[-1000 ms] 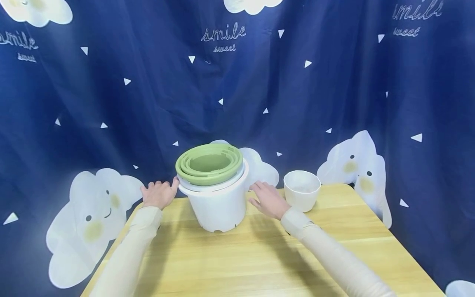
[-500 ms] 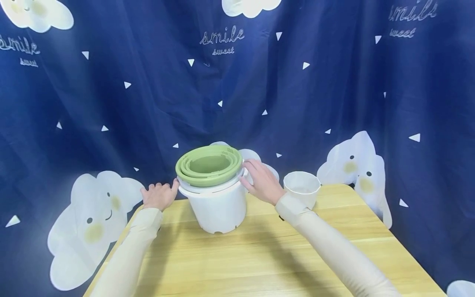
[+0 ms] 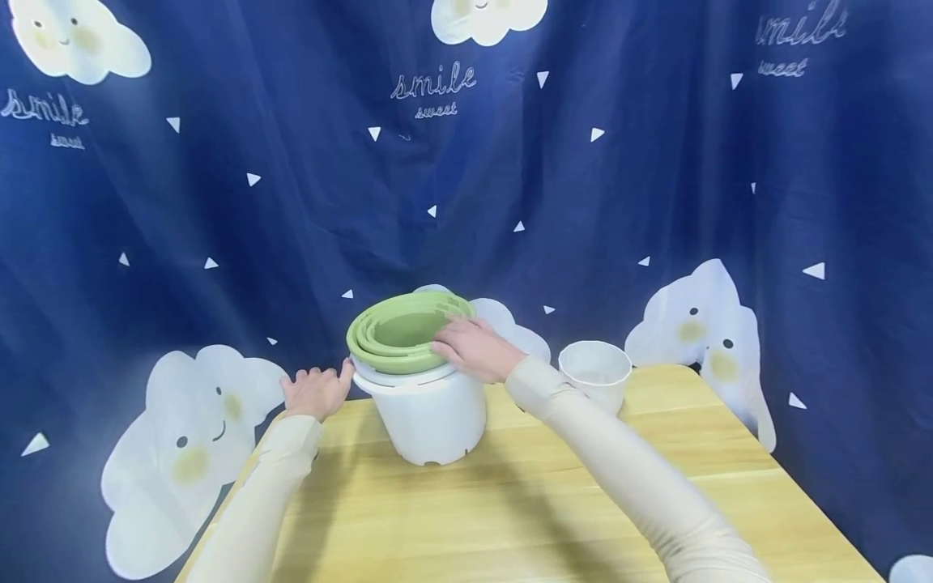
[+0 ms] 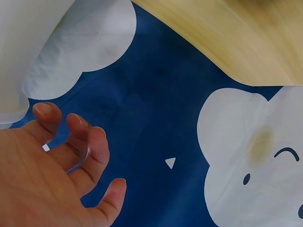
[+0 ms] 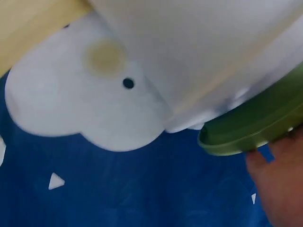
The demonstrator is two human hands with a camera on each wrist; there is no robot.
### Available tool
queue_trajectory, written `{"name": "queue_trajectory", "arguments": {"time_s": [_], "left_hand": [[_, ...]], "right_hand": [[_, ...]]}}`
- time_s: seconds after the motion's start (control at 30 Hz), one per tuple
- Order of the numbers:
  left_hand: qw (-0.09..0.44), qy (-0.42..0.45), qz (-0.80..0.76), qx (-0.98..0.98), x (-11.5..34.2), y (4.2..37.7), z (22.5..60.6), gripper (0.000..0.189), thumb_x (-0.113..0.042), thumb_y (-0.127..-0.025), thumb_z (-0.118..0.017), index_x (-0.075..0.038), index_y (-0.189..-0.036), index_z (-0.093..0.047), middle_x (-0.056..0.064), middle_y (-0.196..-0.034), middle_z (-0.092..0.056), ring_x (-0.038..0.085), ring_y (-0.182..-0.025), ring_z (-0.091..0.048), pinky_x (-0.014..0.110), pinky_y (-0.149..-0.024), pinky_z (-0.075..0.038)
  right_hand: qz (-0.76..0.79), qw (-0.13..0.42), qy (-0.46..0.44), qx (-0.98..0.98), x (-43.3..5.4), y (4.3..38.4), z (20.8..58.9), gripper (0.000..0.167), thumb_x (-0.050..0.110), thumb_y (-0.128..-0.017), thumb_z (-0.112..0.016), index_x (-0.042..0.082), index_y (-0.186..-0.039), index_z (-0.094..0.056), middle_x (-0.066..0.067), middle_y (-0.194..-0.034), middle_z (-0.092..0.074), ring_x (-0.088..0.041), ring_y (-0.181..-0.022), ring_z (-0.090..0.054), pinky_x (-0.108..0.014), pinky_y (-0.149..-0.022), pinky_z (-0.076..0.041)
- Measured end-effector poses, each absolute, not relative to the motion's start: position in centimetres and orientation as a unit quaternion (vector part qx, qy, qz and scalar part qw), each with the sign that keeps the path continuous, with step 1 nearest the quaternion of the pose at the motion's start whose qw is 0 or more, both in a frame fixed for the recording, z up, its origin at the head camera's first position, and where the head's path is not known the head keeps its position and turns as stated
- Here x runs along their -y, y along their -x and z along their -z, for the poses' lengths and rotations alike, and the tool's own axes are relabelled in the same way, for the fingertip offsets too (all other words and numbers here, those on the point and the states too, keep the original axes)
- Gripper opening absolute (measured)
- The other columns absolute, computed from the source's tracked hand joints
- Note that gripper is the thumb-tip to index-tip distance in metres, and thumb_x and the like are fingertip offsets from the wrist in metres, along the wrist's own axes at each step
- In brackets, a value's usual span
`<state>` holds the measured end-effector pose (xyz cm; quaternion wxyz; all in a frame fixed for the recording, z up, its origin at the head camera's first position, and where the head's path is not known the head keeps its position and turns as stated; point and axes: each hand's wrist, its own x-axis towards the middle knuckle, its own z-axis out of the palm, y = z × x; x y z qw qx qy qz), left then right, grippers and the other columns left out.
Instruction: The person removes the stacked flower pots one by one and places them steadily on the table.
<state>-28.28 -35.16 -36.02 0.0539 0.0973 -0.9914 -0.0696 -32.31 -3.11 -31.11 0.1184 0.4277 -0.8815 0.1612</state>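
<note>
Green pots sit nested atop the white bucket, 12 o'clock. Right hand has just shifted onto their rim at 4 o'clock, gripping it: stack's in hand, unlifted. Left hand relaxed, bucket's 9 o'clock; contact unclear.

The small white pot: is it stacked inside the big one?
No, the small white pot stands on the table, apart from the large white pot.

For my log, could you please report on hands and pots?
Left hand beside white pots. Right hand curled over rim of green pots, sitting in white pots. Small white pot apart, rightward.
</note>
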Motion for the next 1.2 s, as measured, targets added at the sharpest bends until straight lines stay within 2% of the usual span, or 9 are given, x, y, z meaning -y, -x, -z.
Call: {"name": "queue_trajectory", "arguments": {"time_s": [0.1, 0.3, 0.53, 0.77, 0.93, 1.07, 1.2], "left_hand": [[0.062, -0.098, 0.07, 0.991, 35.3, 28.4, 36.1, 0.094, -0.061, -0.103, -0.002, 0.002, -0.131, -0.065, 0.037, -0.131, -0.06, 0.056, -0.118, -0.049, 0.077, -0.102, -0.025], [0.066, -0.098, 0.064, 0.991, 35.0, 28.8, 35.3, 0.095, -0.061, -0.103, -0.001, 0.002, -0.132, -0.064, 0.037, -0.134, -0.058, 0.057, -0.121, -0.049, 0.077, -0.103, -0.025], [0.055, -0.103, 0.067, 0.991, 34.6, 28.4, 35.5, 0.091, -0.059, -0.105, -0.003, 0.002, -0.134, -0.063, 0.037, -0.136, -0.057, 0.057, -0.123, -0.048, 0.076, -0.104, -0.025], [0.058, -0.102, 0.068, 0.991, 34.5, 28.3, 36.1, 0.091, -0.059, -0.105, -0.004, 0.002, -0.132, -0.065, 0.037, -0.134, -0.059, 0.057, -0.122, -0.05, 0.076, -0.103, -0.026], [0.061, -0.105, 0.068, 0.99, 34.5, 28.3, 36.3, 0.092, -0.06, -0.104, -0.003, 0.002, -0.131, -0.066, 0.036, -0.133, -0.06, 0.056, -0.12, -0.051, 0.076, -0.103, -0.026], [0.06, -0.106, 0.066, 0.99, 34.6, 28.3, 36.3, 0.093, -0.061, -0.104, -0.002, 0.002, -0.131, -0.066, 0.036, -0.133, -0.06, 0.056, -0.12, -0.051, 0.076, -0.102, -0.026], [0.061, -0.108, 0.066, 0.99, 34.7, 28.2, 36.2, 0.094, -0.061, -0.104, -0.001, 0.002, -0.131, -0.065, 0.037, -0.133, -0.059, 0.057, -0.121, -0.05, 0.076, -0.103, -0.025]], "right_hand": [[-0.154, 0.072, -0.428, 0.888, 3.6, 32.3, 30.4, 0.048, 0.039, -0.112, -0.034, 0.011, -0.14, -0.063, -0.006, -0.147, -0.063, -0.037, -0.156, -0.033, -0.059, -0.127, -0.022], [-0.159, 0.03, -0.412, 0.897, 3.7, 32.9, 29.0, 0.048, 0.041, -0.112, -0.039, 0.01, -0.14, -0.061, -0.007, -0.145, -0.063, -0.027, -0.147, -0.048, -0.053, -0.127, -0.024], [-0.162, 0.037, -0.423, 0.891, 3.6, 32.9, 29.3, 0.046, 0.039, -0.111, -0.042, 0.007, -0.139, -0.06, -0.009, -0.141, -0.064, -0.028, -0.141, -0.052, -0.048, -0.125, -0.031], [-0.161, 0.036, -0.435, 0.885, 3.7, 33.0, 29.9, 0.046, 0.035, -0.111, -0.042, 0.004, -0.143, -0.057, -0.011, -0.143, -0.062, -0.029, -0.141, -0.05, -0.048, -0.125, -0.03], [-0.145, 0.039, -0.435, 0.888, 3.8, 32.8, 29.7, 0.046, 0.036, -0.111, -0.043, 0.005, -0.142, -0.058, -0.011, -0.14, -0.061, -0.029, -0.136, -0.049, -0.047, -0.119, -0.034], [-0.147, 0.062, -0.435, 0.886, 3.9, 32.5, 29.4, 0.043, 0.036, -0.109, -0.05, 0.004, -0.137, -0.06, -0.011, -0.132, -0.061, -0.029, -0.127, -0.049, -0.045, -0.112, -0.038], [-0.165, 0.105, -0.434, 0.879, 4.0, 32.4, 29.4, 0.04, 0.035, -0.105, -0.059, 0.003, -0.13, -0.061, -0.01, -0.125, -0.06, -0.029, -0.124, -0.051, -0.046, -0.11, -0.039]]}}
